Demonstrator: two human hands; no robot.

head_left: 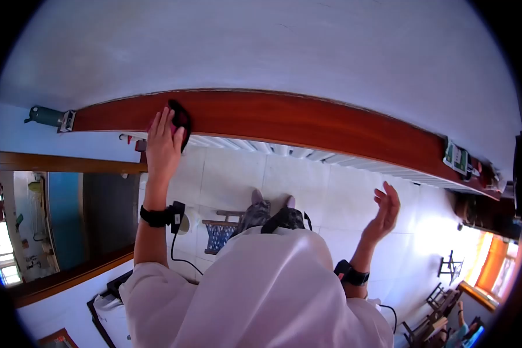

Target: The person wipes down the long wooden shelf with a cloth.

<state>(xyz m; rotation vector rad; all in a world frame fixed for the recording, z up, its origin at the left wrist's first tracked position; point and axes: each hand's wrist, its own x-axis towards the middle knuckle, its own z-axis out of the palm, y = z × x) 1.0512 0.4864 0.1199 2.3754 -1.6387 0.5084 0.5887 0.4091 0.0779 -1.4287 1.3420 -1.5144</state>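
My left hand (163, 145) is pressed over a dark cloth with a pinkish-red part (181, 123), on the long reddish-brown wooden shelf (261, 119) along the wall. Its fingers lie straight over the cloth, and the thumb is against it; what is under the palm is hidden. My right hand (383, 213) hangs in the air in front of the shelf, to the right, with its fingers apart, slightly bent and holding nothing. Each wrist wears a black strap, the left strap (161, 216) with a cable hanging from it.
A dark green bottle (45, 115) and a small box (68, 121) are at the shelf's left end. A green-and-white packet (457, 156) lies near its right end. White radiator-like slats (284, 149) run below. A small folding stool (219, 235) stands by my legs. Another person (459, 333) is at lower right.
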